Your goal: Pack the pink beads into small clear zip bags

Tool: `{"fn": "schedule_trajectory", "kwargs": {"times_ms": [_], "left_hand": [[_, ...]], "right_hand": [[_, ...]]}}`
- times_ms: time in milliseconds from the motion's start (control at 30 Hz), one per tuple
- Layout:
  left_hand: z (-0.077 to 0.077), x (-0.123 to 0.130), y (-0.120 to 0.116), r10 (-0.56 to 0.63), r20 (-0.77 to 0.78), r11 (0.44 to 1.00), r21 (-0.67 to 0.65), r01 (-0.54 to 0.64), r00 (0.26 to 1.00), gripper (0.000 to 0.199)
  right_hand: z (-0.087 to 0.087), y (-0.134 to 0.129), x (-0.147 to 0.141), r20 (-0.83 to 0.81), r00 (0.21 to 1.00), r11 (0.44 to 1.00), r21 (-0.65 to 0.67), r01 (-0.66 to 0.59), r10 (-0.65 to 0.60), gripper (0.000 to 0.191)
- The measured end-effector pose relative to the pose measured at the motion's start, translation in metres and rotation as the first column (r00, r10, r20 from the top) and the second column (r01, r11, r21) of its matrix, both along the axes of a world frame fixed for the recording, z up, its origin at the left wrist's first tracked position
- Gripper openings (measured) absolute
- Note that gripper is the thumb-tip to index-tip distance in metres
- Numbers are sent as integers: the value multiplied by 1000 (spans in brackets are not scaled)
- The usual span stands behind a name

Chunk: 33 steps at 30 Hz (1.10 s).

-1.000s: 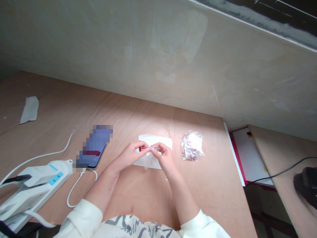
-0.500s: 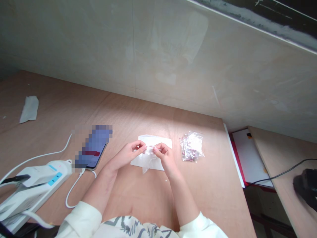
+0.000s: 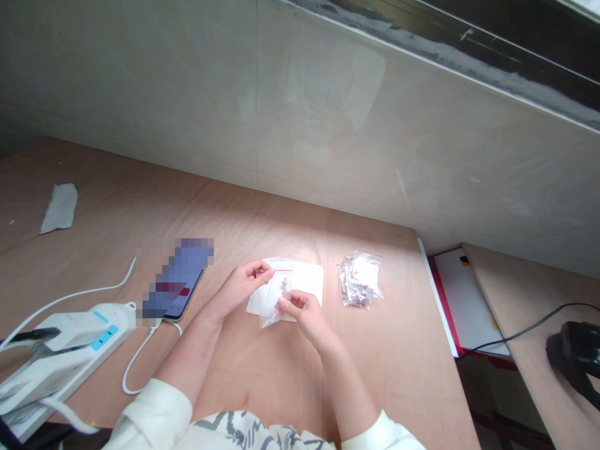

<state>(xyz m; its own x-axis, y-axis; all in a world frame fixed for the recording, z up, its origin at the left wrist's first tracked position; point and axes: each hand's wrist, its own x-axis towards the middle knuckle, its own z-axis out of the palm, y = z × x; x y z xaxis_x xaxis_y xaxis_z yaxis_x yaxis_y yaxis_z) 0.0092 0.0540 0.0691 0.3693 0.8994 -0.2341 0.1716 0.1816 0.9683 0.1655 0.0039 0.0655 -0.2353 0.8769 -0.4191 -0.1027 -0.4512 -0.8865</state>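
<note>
Bag [image 3: 275,295] below centre of the frame, over white sheet [image 3: 309,278] on the counter [image 3: 262,375], left hand [image 3: 242,282] with fingers pinched on its top left corner, right hand [image 3: 307,314] with fingers pinched on its lower right, bag pile [image 3: 360,279] right of centre.

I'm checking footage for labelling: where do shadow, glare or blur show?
Head view: shadow dims the light-brown wooden table along the pale grey wall; head view: bright patches wash out parts of the pile of clear plastic bags; head view: the small clear red-edged plastic bag looks too soft to identify its dark specks.
</note>
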Motion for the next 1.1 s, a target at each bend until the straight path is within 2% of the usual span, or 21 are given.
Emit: {"fn": "schedule_trajectory", "kwargs": {"times_ms": [167,333,433,600,700,767,833,900,1000,1100], "left_hand": [[-2,-3,-2,73,47,997,-3,-73,996,22],[6,-2,-8,-48,81,995,-80,55,996,22],[6,0,-9,-53,46,996,-66,56,998,23],[0,2,-9,-45,22,999,-19,45,999,24],[-3,-4,-8,59,2,998,1,-59,998,28],[-8,-11,-8,157,-46,987,24,-156,987,30],[-15,-20,-10,217,-123,976,60,-212,968,26],[-25,-28,-13,224,-195,973,107,-206,955,22],[-41,-35,-18,225,-259,970,151,-191,939,22],[-49,-37,-22,234,-295,962,209,-176,926,20]], "right_hand": [[0,-5,-1,41,999,999,31,24,-25,16],[-2,-10,-2,71,997,999,36,-7,5,11],[0,-13,-2,103,995,999,46,-19,14,12],[1,-10,-2,217,974,994,98,42,-63,13],[-4,3,-2,252,956,985,119,124,-151,17],[-9,21,0,318,910,957,197,211,-266,17],[-16,48,2,426,828,921,296,254,-365,17],[-23,80,5,577,704,904,355,239,-413,16],[-30,120,7,649,608,886,391,250,-458,8],[-27,132,7,672,530,854,454,256,-516,11]]}}
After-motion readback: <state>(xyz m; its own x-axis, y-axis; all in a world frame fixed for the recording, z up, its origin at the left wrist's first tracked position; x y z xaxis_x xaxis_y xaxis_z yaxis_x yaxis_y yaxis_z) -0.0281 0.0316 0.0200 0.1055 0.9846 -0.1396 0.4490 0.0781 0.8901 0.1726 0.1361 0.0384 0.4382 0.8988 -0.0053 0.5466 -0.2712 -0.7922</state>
